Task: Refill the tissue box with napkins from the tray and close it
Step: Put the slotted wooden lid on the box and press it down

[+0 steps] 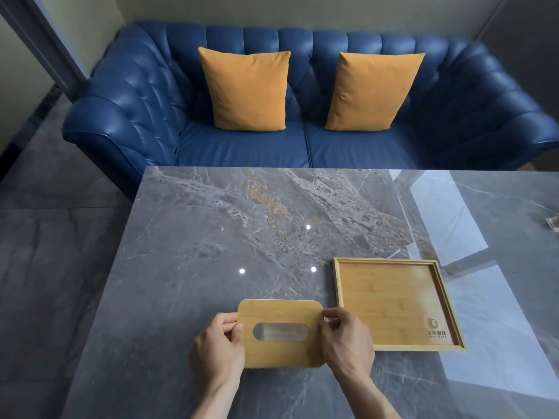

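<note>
A wooden lid [281, 352] with rounded corners and an oval slot sits on top of the tissue box near the table's front edge; only a thin white rim of the box shows at its far side. White napkin shows through the slot [280, 331]. My left hand [219, 346] grips the lid's left edge and my right hand [344, 337] grips its right edge. To the right lies a shallow bamboo tray [390, 300] with a printed logo; I see no napkins in it.
The grey marble table [211, 237] spreads out ahead. A small glass object [553, 226] sits at the far right edge. Behind the table stands a blue leather sofa [145, 95] with two orange cushions.
</note>
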A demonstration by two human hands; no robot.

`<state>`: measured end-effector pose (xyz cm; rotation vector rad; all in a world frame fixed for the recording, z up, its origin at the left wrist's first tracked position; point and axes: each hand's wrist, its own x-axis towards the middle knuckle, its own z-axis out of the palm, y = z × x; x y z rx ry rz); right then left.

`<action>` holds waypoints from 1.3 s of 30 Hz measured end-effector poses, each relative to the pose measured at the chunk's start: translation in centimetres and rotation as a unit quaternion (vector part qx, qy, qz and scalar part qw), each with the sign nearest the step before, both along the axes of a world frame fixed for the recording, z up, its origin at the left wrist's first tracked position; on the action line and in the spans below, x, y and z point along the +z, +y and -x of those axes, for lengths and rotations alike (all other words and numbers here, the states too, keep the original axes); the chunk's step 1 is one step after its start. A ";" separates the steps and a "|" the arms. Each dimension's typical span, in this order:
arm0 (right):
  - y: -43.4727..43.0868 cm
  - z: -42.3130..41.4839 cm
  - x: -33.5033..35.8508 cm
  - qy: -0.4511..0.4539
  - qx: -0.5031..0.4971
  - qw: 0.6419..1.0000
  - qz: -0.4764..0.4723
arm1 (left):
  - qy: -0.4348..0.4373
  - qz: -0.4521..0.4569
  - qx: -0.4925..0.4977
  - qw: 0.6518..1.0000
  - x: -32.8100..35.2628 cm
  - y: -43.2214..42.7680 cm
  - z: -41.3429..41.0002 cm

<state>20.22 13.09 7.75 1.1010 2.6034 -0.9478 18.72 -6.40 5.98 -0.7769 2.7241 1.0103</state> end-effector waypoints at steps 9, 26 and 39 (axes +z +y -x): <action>0.2 0.1 -0.1 0.002 0.001 1.000 0.010 | 0.002 0.003 -0.008 1.000 0.3 -0.1 0.0; 0.9 1.0 -1.1 -0.036 -0.013 0.999 0.024 | -0.027 -0.029 -0.009 0.999 0.0 -0.7 1.0; -0.4 -0.7 -2.6 0.063 0.210 0.967 -0.131 | 0.022 0.110 -0.248 0.962 -0.4 -0.9 1.2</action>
